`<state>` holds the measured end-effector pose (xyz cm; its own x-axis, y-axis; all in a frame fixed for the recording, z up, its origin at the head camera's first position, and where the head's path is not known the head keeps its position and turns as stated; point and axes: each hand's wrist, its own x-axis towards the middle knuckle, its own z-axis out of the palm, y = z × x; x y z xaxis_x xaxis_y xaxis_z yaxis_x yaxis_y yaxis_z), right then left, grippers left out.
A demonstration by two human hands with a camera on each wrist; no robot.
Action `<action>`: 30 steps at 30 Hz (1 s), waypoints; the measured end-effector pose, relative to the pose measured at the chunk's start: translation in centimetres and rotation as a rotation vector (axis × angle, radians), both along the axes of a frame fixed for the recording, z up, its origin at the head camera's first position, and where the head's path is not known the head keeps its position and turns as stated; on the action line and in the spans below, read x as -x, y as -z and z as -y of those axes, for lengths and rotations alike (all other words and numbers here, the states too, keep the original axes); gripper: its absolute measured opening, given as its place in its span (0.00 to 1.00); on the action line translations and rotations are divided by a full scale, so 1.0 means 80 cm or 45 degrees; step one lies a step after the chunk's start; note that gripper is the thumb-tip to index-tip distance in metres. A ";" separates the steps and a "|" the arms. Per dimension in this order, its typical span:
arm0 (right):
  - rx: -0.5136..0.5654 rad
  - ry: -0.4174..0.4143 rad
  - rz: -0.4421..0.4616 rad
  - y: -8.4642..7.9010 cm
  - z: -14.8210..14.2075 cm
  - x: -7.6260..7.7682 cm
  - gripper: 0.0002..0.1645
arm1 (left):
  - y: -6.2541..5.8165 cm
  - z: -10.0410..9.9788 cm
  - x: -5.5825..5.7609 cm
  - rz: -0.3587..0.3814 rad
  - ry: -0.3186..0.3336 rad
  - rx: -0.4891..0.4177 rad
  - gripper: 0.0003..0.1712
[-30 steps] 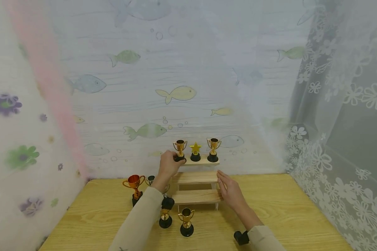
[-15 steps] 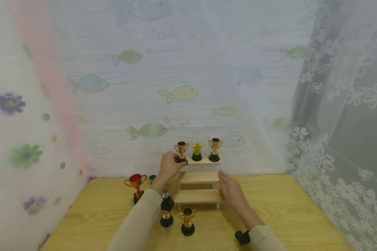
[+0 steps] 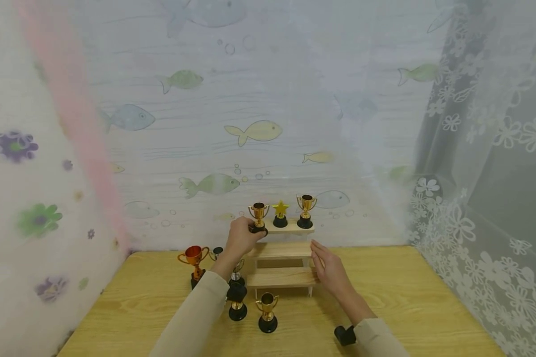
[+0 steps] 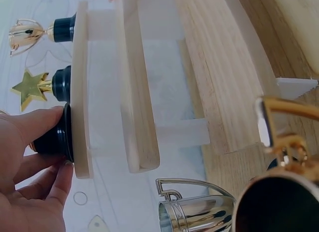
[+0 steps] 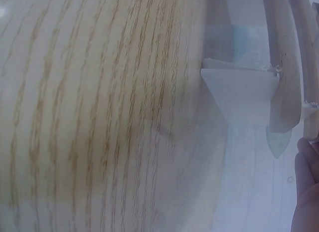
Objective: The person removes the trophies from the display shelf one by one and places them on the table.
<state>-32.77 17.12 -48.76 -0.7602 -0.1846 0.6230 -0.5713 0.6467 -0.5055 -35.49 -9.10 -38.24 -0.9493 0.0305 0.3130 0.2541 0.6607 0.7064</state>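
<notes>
My left hand (image 3: 242,241) pinches the black base of a small gold trophy cup (image 3: 259,211) at the left end of the top shelf. In the left wrist view, thumb and fingers close around that black base (image 4: 52,137), right at the board. A gold star trophy (image 3: 280,213) and another gold trophy cup (image 3: 305,210) stand upright beside it on the same shelf. My right hand (image 3: 332,270), fingers straight and together, rests against the right end of the three-step wooden stand (image 3: 280,249). Only its fingers (image 5: 306,169) show at the edge of the right wrist view.
On the table (image 3: 397,297), left of the stand, are an orange-red trophy cup (image 3: 195,258) and silver cups (image 3: 236,273), partly behind the left sleeve. A gold cup (image 3: 267,311) stands in front of the stand. A patterned wall (image 3: 277,74) rises behind.
The gold cup in my left hand has shifted slightly toward the top shelf's front edge. My right hand keeps its place at the stand; the head view has shifted a little.
</notes>
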 end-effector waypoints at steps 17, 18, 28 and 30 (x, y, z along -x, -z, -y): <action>-0.018 0.004 0.047 -0.003 -0.001 0.000 0.22 | 0.001 0.007 -0.023 -0.005 0.068 0.035 0.11; -0.017 0.002 0.048 -0.004 -0.001 0.000 0.22 | 0.002 0.008 -0.025 -0.004 0.071 0.037 0.11; -0.009 0.003 0.042 -0.004 0.000 -0.001 0.22 | 0.003 0.015 -0.048 -0.010 0.105 0.065 0.13; -0.011 0.011 0.039 -0.003 0.000 -0.001 0.22 | 0.003 0.017 -0.053 0.005 0.111 0.068 0.13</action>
<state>-32.67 17.09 -48.51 -0.7806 -0.1833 0.5975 -0.5497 0.6562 -0.5169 -31.27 -10.44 -38.50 -0.9436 0.1294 0.3048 0.3094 0.6727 0.6721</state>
